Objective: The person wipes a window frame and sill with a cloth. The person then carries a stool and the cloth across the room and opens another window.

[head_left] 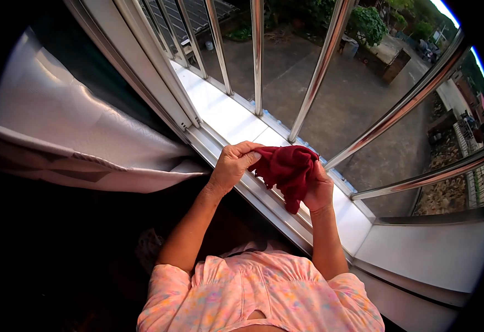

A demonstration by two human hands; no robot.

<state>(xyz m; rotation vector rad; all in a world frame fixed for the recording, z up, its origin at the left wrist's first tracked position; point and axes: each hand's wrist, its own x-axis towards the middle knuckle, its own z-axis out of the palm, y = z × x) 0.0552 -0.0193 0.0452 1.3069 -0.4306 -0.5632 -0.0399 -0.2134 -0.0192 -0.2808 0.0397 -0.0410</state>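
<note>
A dark red cloth [285, 169] with a ragged lower edge is stretched between my two hands, above the window track and the white tiled sill. My left hand [233, 164] pinches its left corner between thumb and fingers. On the other side my right hand [319, 189] is closed round the bunched right end, its fingers partly covered by the folds. One end of the cloth hangs down beside the right palm.
Upright metal bars [257, 61] stand along the outer edge of the white sill [225, 119]. To the left are the window frame [142, 66] and a pale curtain [87, 122]. Outside lies a concrete yard [291, 83] far below.
</note>
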